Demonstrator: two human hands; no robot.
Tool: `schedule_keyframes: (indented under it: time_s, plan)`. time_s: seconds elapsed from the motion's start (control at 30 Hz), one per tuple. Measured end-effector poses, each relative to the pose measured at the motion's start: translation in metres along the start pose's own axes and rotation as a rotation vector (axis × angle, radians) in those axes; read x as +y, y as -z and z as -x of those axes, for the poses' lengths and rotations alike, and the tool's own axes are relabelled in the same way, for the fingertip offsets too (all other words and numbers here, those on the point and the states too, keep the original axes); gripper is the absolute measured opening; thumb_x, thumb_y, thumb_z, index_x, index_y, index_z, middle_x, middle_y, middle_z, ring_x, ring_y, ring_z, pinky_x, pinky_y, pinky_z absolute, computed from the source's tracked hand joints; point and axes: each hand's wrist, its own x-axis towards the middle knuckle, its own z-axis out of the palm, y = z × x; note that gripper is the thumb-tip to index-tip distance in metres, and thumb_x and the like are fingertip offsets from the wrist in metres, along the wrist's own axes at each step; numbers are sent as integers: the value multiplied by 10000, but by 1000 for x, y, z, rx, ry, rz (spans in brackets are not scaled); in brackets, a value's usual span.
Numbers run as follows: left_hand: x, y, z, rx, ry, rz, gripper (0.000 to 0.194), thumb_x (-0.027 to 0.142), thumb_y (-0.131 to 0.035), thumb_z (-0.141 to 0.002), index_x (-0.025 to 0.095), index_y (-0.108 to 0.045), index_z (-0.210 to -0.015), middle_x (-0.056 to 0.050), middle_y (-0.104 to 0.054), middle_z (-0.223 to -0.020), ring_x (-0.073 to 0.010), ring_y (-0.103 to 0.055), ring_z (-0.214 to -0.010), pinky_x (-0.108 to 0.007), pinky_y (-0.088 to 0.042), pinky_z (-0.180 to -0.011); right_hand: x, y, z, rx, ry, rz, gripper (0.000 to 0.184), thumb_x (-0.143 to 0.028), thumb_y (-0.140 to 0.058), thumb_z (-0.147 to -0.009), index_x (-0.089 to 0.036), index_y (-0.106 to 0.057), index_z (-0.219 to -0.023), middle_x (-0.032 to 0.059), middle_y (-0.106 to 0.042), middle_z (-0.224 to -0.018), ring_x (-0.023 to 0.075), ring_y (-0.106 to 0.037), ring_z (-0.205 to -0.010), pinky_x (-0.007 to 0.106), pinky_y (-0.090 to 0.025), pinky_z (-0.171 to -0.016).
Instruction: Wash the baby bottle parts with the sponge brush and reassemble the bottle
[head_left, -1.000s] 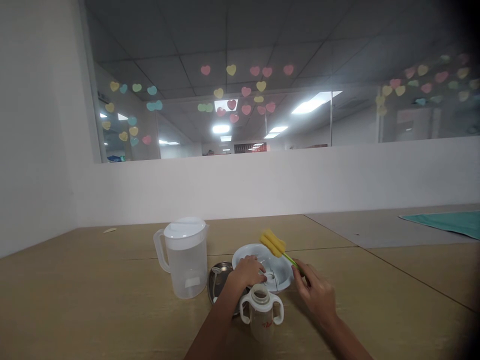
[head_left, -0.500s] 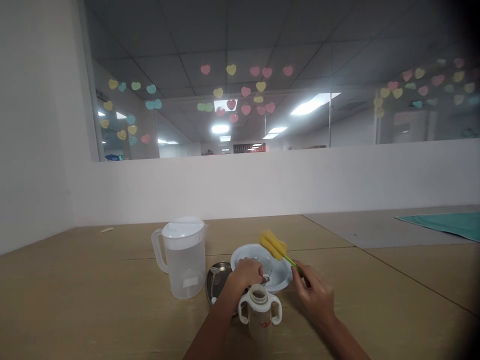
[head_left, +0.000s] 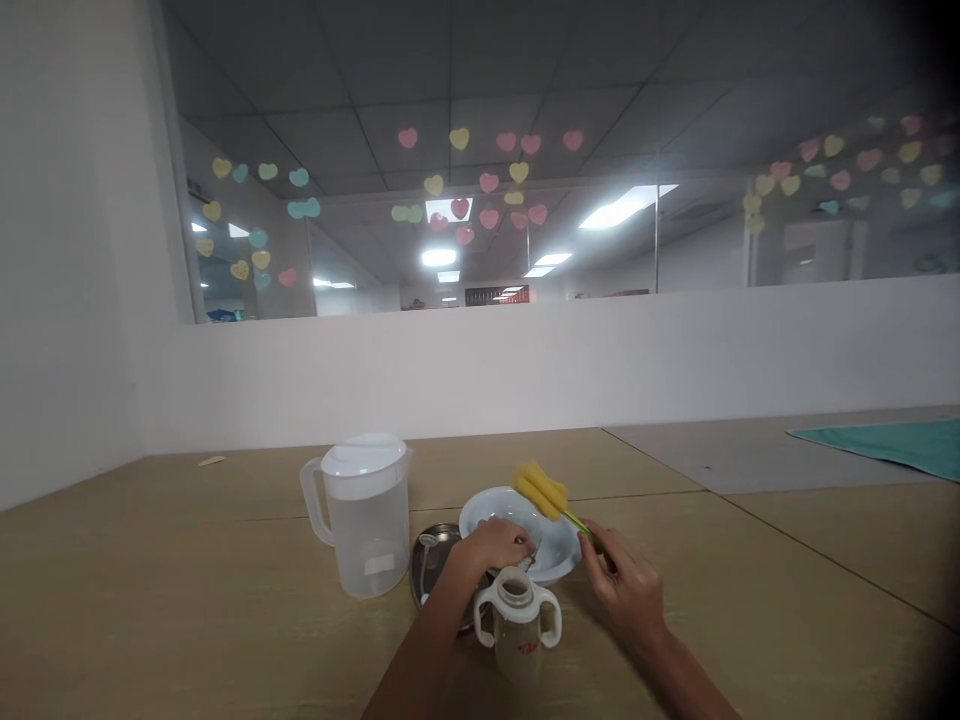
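Observation:
My right hand (head_left: 628, 585) grips the green handle of a bottle brush (head_left: 541, 490), whose yellow sponge head is raised over the white bowl (head_left: 561, 562). Over the bowl's near left part, my left hand (head_left: 496, 543) is closed with fingers pointing down; a thin piece shows at its fingertips, too small to name. Just in front of the bowl stands an uncapped baby bottle (head_left: 517, 645) with two white handles and red lettering. My left forearm partly covers a round metal dish (head_left: 418, 590), which holds a straw with a white end piece (head_left: 427, 543).
A lidded clear plastic pitcher (head_left: 369, 535) stands to the left of the dish. Farther right lies a teal cloth (head_left: 892, 440). A small pale scrap (head_left: 211, 461) is at the table's back left. Behind the table (head_left: 187, 600) runs a white wall with a window above.
My left hand has shifted slightly within the bowl, its fingers turning a little. The brush head has tilted slightly and moved a bit left. The whole view has drifted slightly.

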Motion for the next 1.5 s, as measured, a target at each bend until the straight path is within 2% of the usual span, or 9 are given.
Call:
schedule_keyframes:
  time_s: [0.1,0.2,0.5,0.7,0.83,1.1,1.3,1.5]
  plan:
    - [1,2,1,-24,9,22,331,441,-475,-790,216,-666,-940,-49,-667,-1005,-216,-596,-888,-293,-437,-777,0,0,0,-1,3,6,186,-258,-495,-867,-141,-629,-922,14,-652,-672,74,-537,-483,190,-418,-551]
    - [1,4,3,-37,5,43,330,442,-506,-768,210,-666,-940,-38,-673,-973,-197,-602,-850,-260,-442,-738,1,-1,1,9,8,15,194,-261,-496,-865,-137,-635,-916,18,-655,-670,76,-545,-488,189,-418,-546]
    - [-1,7,2,-49,12,21,251,249,-508,-713,166,-682,-873,-53,-681,-922,-186,-598,-792,-248,-446,-681,-1,1,0,-25,-7,13,216,-277,-476,-871,-144,-643,-904,34,-665,-671,89,-555,-486,201,-430,-537]
    - [-6,5,0,-74,14,7,301,139,-491,-669,218,-678,-891,-8,-679,-970,-156,-602,-833,-207,-445,-696,0,-1,1,-29,-16,26,224,-285,-472,-871,-144,-645,-890,35,-671,-688,85,-555,-478,202,-434,-545]
    - [-10,4,-1,-56,29,-30,278,199,-565,-652,231,-668,-909,-9,-669,-1002,-179,-601,-870,-226,-447,-727,2,-2,1,-52,17,29,225,-280,-466,-875,-138,-639,-891,29,-662,-664,90,-563,-491,202,-428,-540]
    - [-16,4,0,59,123,-91,380,344,-678,-617,199,-655,-968,-62,-644,-1053,-225,-584,-942,-267,-450,-766,2,-2,-1,-33,33,50,232,-282,-454,-876,-145,-641,-878,41,-684,-709,95,-593,-529,202,-442,-557]
    - [-16,1,-2,72,163,-97,269,385,-632,-685,189,-695,-857,-68,-683,-921,-204,-614,-840,-259,-456,-717,3,-2,0,-48,22,37,227,-280,-452,-873,-148,-637,-886,35,-677,-690,94,-587,-502,205,-442,-539]
    - [-16,2,-1,71,144,-86,272,385,-586,-731,182,-696,-875,-82,-680,-954,-206,-604,-869,-259,-449,-737,4,-3,0,-63,21,38,238,-286,-444,-876,-149,-639,-878,34,-675,-688,93,-579,-498,206,-442,-537]
